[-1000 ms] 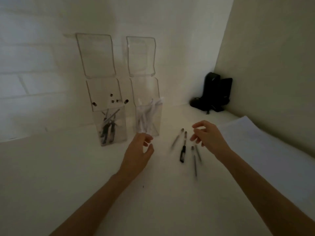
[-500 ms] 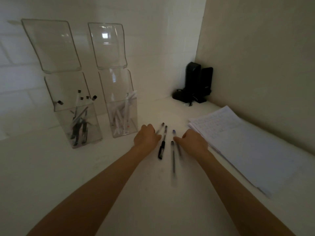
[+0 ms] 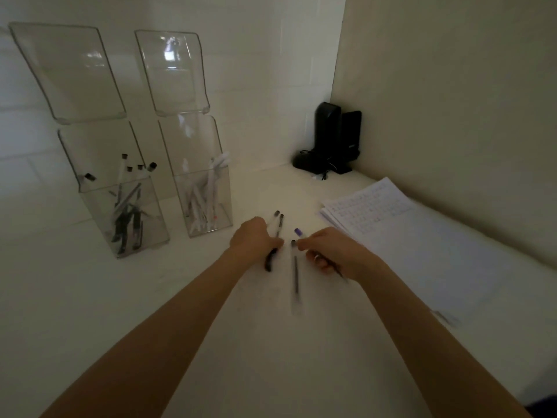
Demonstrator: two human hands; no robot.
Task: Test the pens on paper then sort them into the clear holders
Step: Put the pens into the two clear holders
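Plastic, light, stiff and slick by the look (likely to roll on the bench (image 3: 180,297)): left hand (image 3: 256,239) has fingers curled round the black pen (image 3: 269,262), right hand (image 3: 334,251) has fingers pinching the purple-capped pen (image 3: 298,232). Thin pen (image 3: 295,276) lies loose between both sets of fingers; a mid-barrel pinch looks the best hold.

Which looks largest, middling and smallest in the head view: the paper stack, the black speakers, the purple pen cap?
1. paper stack
2. black speakers
3. purple pen cap
The speakers stand farthest back, so true size is unsure.
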